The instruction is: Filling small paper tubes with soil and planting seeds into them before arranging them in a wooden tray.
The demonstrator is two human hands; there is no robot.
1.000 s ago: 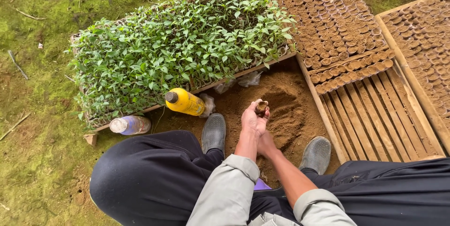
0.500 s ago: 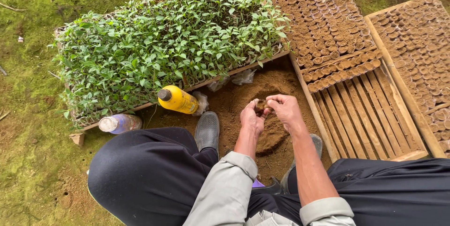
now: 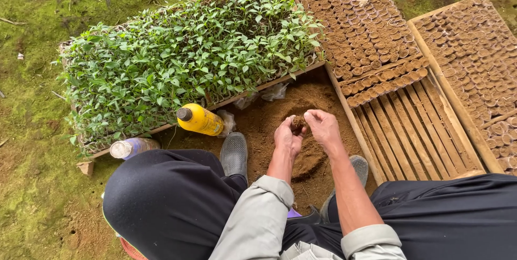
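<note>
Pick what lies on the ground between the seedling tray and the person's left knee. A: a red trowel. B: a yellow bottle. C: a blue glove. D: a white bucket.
B: a yellow bottle with a dark cap lies on its side just below the seedling tray, above the left knee.

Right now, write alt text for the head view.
A left hand holds a small soil-filled pot while the right hand pinches at it above loose soil, beside a seedling tray and a slatted wooden tray partly filled with pots.
</note>
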